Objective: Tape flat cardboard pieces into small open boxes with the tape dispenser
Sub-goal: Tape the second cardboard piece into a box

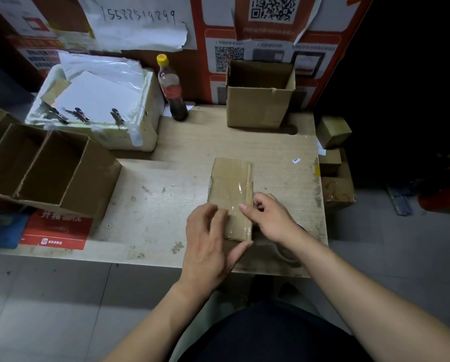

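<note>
Head view: flat left hand (208, 241) and curled right hand (268, 218) press taped cardboard piece (231, 184).

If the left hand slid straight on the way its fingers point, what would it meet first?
The left hand already lies on the taped cardboard piece; going on along it, probably the open cardboard box at the desk's back, though depth is uncertain.

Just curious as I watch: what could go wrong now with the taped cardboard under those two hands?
1. The clear tape looks wrinkled; smoothing may trap creases.
2. The cardboard piece lies loose on the table; the left hand pressing it could slide it.
3. The right hand sits near the table's edge, so the piece may get nudged off.
</note>
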{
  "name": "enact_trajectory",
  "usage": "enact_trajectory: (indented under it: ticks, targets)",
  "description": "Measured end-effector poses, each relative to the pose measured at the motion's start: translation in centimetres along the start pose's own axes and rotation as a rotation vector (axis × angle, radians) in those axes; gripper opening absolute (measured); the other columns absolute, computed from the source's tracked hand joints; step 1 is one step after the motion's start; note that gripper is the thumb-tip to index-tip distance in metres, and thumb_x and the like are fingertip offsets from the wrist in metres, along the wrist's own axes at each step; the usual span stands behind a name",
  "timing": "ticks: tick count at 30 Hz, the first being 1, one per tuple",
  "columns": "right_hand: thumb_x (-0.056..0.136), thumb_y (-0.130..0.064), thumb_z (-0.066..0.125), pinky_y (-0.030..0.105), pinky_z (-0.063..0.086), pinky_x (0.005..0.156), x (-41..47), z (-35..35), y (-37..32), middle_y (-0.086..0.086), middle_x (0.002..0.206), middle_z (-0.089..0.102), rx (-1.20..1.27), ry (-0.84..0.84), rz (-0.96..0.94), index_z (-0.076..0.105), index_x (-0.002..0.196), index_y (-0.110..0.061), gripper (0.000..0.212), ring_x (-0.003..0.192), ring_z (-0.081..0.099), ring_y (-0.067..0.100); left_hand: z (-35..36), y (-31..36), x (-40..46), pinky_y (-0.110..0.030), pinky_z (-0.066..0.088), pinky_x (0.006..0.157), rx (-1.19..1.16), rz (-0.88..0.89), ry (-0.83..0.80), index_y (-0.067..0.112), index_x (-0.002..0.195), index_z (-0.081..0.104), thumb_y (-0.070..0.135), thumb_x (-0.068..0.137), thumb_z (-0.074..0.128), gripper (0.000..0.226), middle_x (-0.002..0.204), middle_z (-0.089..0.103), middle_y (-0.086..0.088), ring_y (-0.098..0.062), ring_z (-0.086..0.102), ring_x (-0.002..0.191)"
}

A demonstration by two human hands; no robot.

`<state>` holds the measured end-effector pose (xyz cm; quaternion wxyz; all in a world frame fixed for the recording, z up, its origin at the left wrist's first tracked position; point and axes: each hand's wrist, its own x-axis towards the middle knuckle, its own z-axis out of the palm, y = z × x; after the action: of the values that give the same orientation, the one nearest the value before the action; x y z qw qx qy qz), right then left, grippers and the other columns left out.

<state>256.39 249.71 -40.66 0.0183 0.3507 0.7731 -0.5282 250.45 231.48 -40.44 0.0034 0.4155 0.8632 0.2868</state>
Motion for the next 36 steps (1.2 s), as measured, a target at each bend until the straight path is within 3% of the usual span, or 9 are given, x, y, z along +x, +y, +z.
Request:
enact_trajectory:
  ticks: [4, 8, 11, 18, 22, 25, 27, 30, 36]
  targets:
    - [0.096, -0.037, 0.069, 0.032, 0.038, 0.067, 0.1, -0.8, -0.4, 0.004, 0.084, 0.054, 0.025, 0.040, 0.014, 0.045, 0.071, -0.020, 0.039, 0.072, 0.050, 0.018, -1.5, 0.4, 1.1, -0.030, 0.030, 0.115, -0.253, -0.359, -0.055, 0.011, 0.149, 0.038, 0.052, 0.093, 0.064, 0.074, 0.150, 0.034, -0.008, -0.020, 0.032, 0.141]
    - [0.099, -0.032, 0.065, 0.028, 0.036, 0.068, -0.4, -0.4, -2.1, -0.002, 0.089, 0.051, -0.091, 0.083, -0.083, 0.048, 0.076, -0.016, 0.032, 0.081, 0.050, 0.013, -2.2, 0.1, 2.5, -0.021, 0.045, 0.089, -0.408, -0.474, -0.101, 0.027, 0.131, 0.055, 0.030, 0.104, 0.054, 0.027, 0.117, 0.062, 0.014, -0.010, 0.059, 0.111]
    - [0.102, -0.038, 0.059, 0.033, 0.036, 0.063, -0.9, 0.3, -3.0, -0.006, 0.079, 0.049, -0.101, 0.040, -0.111, 0.043, 0.076, -0.020, 0.035, 0.070, 0.045, 0.009, -2.7, -0.6, 2.7, -0.021, 0.047, 0.081, -0.488, -0.578, -0.101, 0.034, 0.126, 0.058, 0.031, 0.105, 0.050, 0.023, 0.107, 0.068, 0.019, 0.000, 0.063, 0.097]
    - [0.095, -0.033, 0.072, 0.029, 0.044, 0.044, -0.3, 1.0, -0.9, 0.002, 0.059, 0.048, 0.328, -0.083, 0.091, 0.047, 0.072, -0.017, 0.037, 0.050, 0.051, 0.016, -2.7, -0.6, 1.8, -0.009, 0.042, 0.078, -0.406, -0.491, -0.067, 0.040, 0.123, 0.056, 0.033, 0.103, 0.055, 0.020, 0.106, 0.065, 0.024, 0.006, 0.061, 0.097]
    - [0.093, -0.041, 0.063, 0.024, 0.050, 0.053, -0.3, -1.7, 0.6, 0.006, 0.070, 0.060, 0.371, -0.143, 0.113, 0.060, 0.080, -0.011, 0.033, 0.065, 0.059, 0.020, -2.3, -0.4, 2.2, -0.009, 0.041, 0.077, -0.384, -0.467, -0.062, 0.035, 0.119, 0.058, 0.031, 0.104, 0.055, 0.017, 0.104, 0.066, 0.019, 0.001, 0.060, 0.093]
    - [0.100, -0.023, 0.061, 0.031, 0.052, 0.092, 0.3, -4.9, 4.1, 0.004, 0.113, 0.062, -0.204, 0.048, 0.121, 0.065, 0.110, -0.016, 0.012, 0.108, 0.059, 0.019, -2.7, -0.5, 2.5, -0.026, 0.046, 0.076, -0.363, -0.479, -0.069, 0.034, 0.119, 0.059, 0.033, 0.104, 0.053, 0.016, 0.102, 0.068, 0.017, -0.006, 0.062, 0.090]
    - [0.091, -0.017, 0.065, 0.038, 0.041, 0.112, 0.5, -5.9, 6.4, 0.001, 0.138, 0.049, -0.634, -0.031, 0.189, 0.053, 0.137, -0.021, 0.047, 0.133, 0.043, 0.021, -3.0, -0.9, 2.5, -0.032, 0.047, 0.077, -0.335, -0.466, -0.072, 0.032, 0.120, 0.059, 0.032, 0.104, 0.053, 0.017, 0.102, 0.068, 0.016, -0.010, 0.062, 0.090]
    - [0.087, -0.028, 0.071, 0.037, 0.043, 0.108, 0.3, -4.9, 8.5, 0.004, 0.138, 0.049, -0.844, -0.190, 0.272, 0.048, 0.141, -0.021, 0.060, 0.130, 0.044, 0.025, -3.6, -1.6, 2.8, -0.031, 0.044, 0.076, -0.327, -0.460, -0.077, 0.028, 0.123, 0.060, 0.029, 0.104, 0.054, 0.020, 0.103, 0.068, 0.014, -0.012, 0.061, 0.091]
    - [0.087, -0.025, 0.067, 0.036, 0.049, 0.084, 0.8, -4.2, 9.7, 0.006, 0.114, 0.059, -0.844, -0.065, 0.229, 0.052, 0.102, -0.020, 0.021, 0.102, 0.057, 0.024, -4.2, -3.0, 3.4, -0.028, 0.041, 0.076, -0.312, -0.475, -0.150, 0.028, 0.127, 0.059, 0.028, 0.103, 0.054, 0.025, 0.104, 0.072, 0.008, -0.015, 0.065, 0.094]
